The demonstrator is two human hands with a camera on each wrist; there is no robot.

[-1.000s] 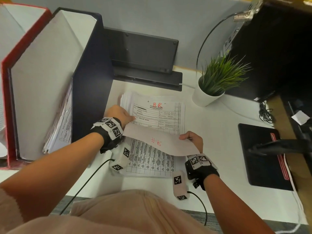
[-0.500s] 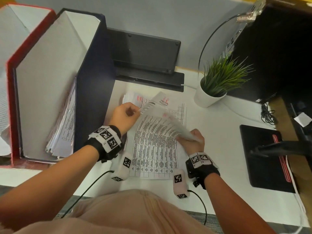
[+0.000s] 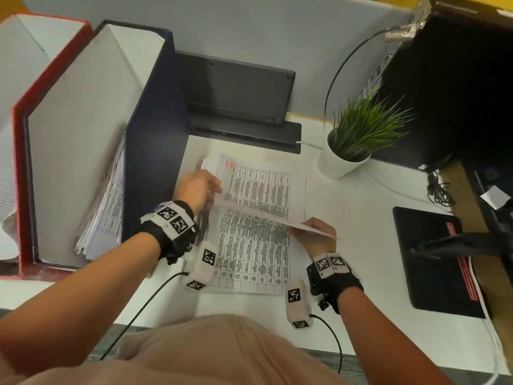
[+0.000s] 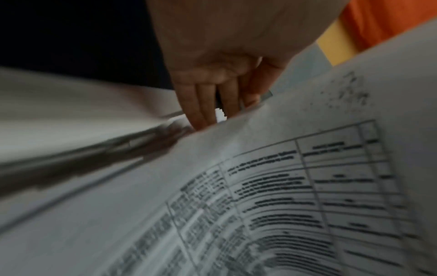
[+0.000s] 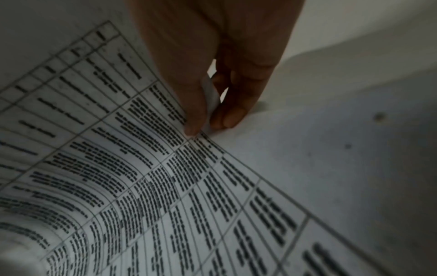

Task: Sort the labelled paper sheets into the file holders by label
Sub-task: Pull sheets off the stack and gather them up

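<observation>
A printed sheet [image 3: 258, 190] with a red "HR" mark at its far left corner hangs tilted above the paper stack [image 3: 249, 259] on the white desk [image 3: 352, 218]. My left hand [image 3: 214, 188] holds its left edge; in the left wrist view [image 4: 212, 115] the fingertips are hidden behind the paper. My right hand [image 3: 308, 228] pinches the near right corner between thumb and forefinger [image 5: 205, 127]. At the left stand a red file holder [image 3: 19, 162] and a dark blue file holder [image 3: 155, 140] with sheets [image 3: 107, 212] in it.
A potted plant [image 3: 344, 162] stands right of the stack. A black monitor base [image 3: 236, 93] is at the back against the wall. A black pad [image 3: 433, 262] and a dark chair arm [image 3: 460, 245] are on the right, with cables [image 3: 438, 187] behind.
The held sheet has been turned over, from blank side up to printed side up. My left hand rose toward the stack's far left corner. The right hand kept its pinch.
</observation>
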